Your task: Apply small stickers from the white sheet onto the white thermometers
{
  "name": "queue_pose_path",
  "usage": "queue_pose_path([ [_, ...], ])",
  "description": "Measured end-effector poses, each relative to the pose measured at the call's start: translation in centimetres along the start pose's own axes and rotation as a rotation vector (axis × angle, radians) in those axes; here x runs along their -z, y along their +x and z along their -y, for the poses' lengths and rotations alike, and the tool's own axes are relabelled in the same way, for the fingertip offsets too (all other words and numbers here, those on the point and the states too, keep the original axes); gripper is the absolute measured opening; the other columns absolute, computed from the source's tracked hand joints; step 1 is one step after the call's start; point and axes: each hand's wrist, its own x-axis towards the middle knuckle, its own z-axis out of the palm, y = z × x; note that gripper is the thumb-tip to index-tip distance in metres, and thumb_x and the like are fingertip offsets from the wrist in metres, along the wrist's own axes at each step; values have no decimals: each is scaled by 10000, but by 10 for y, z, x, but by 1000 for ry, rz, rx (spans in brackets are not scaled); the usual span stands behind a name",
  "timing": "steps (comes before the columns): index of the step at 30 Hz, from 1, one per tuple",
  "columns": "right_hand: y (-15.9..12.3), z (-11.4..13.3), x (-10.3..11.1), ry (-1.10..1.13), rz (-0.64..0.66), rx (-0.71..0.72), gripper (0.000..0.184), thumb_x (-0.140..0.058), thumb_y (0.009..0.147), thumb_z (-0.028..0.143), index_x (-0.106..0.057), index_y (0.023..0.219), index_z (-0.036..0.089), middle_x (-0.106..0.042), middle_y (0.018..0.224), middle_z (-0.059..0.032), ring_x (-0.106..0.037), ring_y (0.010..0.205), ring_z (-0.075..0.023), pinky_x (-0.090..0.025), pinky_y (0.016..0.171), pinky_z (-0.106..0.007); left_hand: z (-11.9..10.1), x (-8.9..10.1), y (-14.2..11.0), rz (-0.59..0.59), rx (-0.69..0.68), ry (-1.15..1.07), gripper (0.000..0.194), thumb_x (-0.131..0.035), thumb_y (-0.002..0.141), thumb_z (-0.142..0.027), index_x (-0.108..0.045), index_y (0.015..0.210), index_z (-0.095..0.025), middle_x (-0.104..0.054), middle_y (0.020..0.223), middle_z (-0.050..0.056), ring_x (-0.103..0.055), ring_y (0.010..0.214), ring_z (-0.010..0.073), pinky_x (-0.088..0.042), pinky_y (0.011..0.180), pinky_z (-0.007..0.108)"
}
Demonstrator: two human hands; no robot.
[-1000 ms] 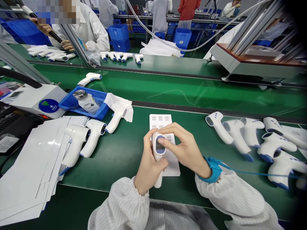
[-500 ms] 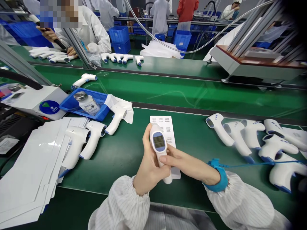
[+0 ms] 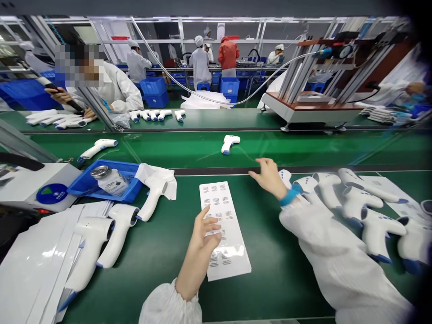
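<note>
Beyond the label sheet [image 3: 227,227] lay the thermometer gun [image 3: 230,141], which I judged light, stiff, rather slippery and best held by its handle, while my left hand [image 3: 202,238], over the sheet, and right hand [image 3: 269,178], right of it, had fingers apart.

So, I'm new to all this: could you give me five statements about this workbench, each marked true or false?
1. The person's left grip is over the printed sheet. True.
2. A metal-capped bottle is in the blue tray. True.
3. The person's right grip is closed around that bottle. False: it is open, with nothing visible in it.
4. The blue wristband is on the left wrist. False: it is on the right.
5. A white gun-shaped device lies beyond the sheet. True.
</note>
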Motion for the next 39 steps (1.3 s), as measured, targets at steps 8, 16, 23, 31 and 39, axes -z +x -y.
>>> queue_pose_path([
  [8, -100, -63, 31, -525, 91, -204, 383, -508, 873, 300, -515, 1145, 31, -627, 960, -240, -621, 900, -372, -465, 731, -428, 8, -8, 10, -121, -20, -70, 552, -597, 833, -304, -429, 1357, -255, -598, 1121, 96, -554, 1099, 262, -425, 955, 444],
  [16, -149, 65, 13, 849, 613, -131, 443, -556, 860, 389, -497, 1265, 218, -613, 949, -25, -554, 696, -146, -447, 627, -267, -1, -34, 13, -82, -72, -236, 929, -683, 819, -308, -61, 1507, -362, -573, 1281, 93, -583, 1152, 235, -456, 977, 389],
  [23, -195, 92, 7, 1168, 960, -426, 729, -514, 874, 290, -164, 1511, 231, -434, 614, 83, -385, 492, -93, -417, 514, -241, -5, -27, 7, -189, 25, -331, 899, -658, 844, -258, -55, 1480, -458, -539, 1360, 77, -681, 1019, 216, -536, 895, 372],
  [31, -208, 99, 1, 1375, 999, -559, 772, -617, 814, 381, -258, 1484, 249, -522, 728, 44, -506, 598, -105, -452, 581, -257, -5, -31, 2, -180, -42, -302, 900, -671, 842, -342, -60, 1498, -432, -588, 1251, 58, -663, 946, 194, -544, 824, 327],
  [39, -211, 81, 32, 1097, 1281, -500, 414, -677, 799, 363, -557, 1162, 203, -641, 1006, -54, -673, 896, -181, -523, 861, -339, 15, -31, 5, -68, -27, -145, 721, -530, 915, -369, -100, 1495, -353, -609, 948, 20, -416, 468, 70, -437, 470, 225],
])
